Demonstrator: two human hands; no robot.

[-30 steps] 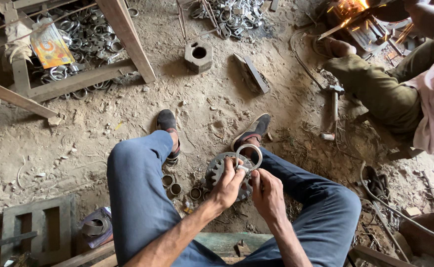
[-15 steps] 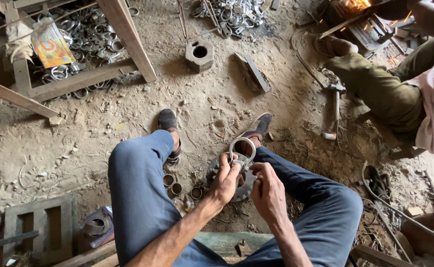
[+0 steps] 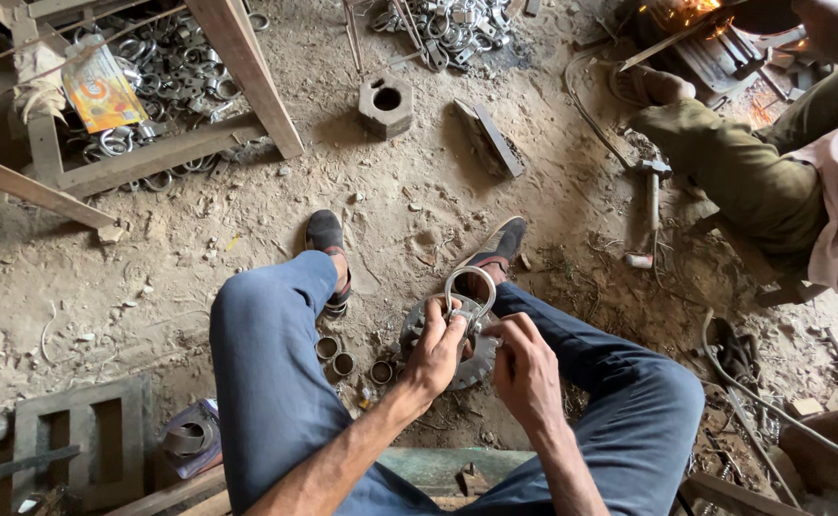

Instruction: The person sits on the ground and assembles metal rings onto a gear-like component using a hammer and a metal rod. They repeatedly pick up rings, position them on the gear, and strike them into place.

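A seated worker held a looped metal clamp (image 3: 470,291) over a toothed steel disc (image 3: 448,354) lying on the dirt floor between the feet. The left hand (image 3: 433,352) was curled shut around the clamp's lower body, thumb and forefinger pinching it just under the loop. The right hand (image 3: 526,368), at about four o'clock from the clamp, had its fingertips drawn together against the small fitting at the clamp's base; whether they actually pinched a separate piece could not be made out. The loop itself stood clear above both sets of fingers, toward twelve o'clock, upright and untouched.

The risk, judging from the grip, lay in how little metal the fingers covered: a slip could drop the clamp onto the disc's teeth or into the loose dirt, where a small part would be hard to find. Three short metal sleeves (image 3: 352,361) stood at nine o'clock from the disc. At two o'clock a second person's trouser leg (image 3: 734,167) stretched beside glowing sparks (image 3: 687,11), near enough that stray sparks might reach the work.
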